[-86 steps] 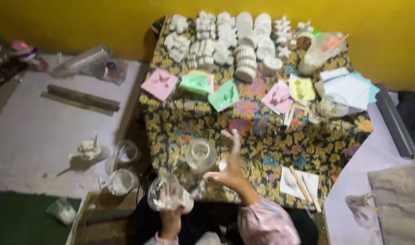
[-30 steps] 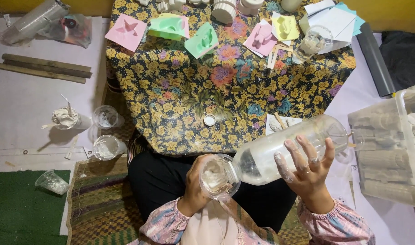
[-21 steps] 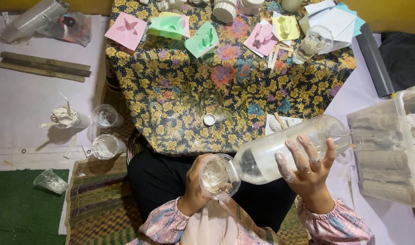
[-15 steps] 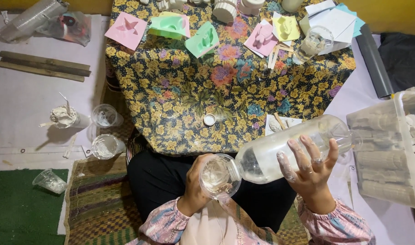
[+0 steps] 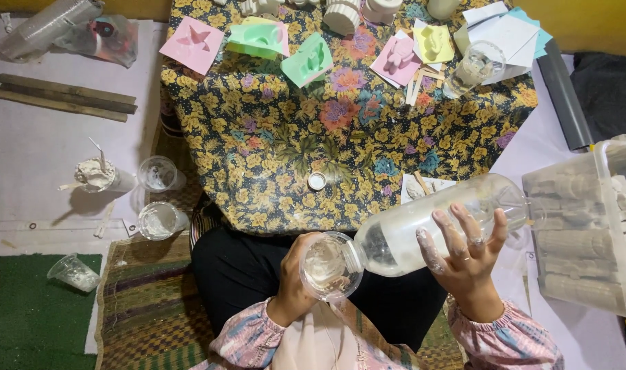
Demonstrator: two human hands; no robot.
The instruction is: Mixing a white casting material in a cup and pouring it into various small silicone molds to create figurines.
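Little was changed since half a second earlier: the plastic bottle (image 5: 436,223) was kept tipped, its mouth lowered to the clear cup (image 5: 330,266). The bottle's long axis was laid from upper right down to lower left, above the lap and just below the floral cloth's (image 5: 272,137) edge. The right hand (image 5: 464,257) was cupped under it, fingers spread, powder-dusted. The cup was clasped by the left hand (image 5: 296,288), curled closed from below, at the bottle's mouth.
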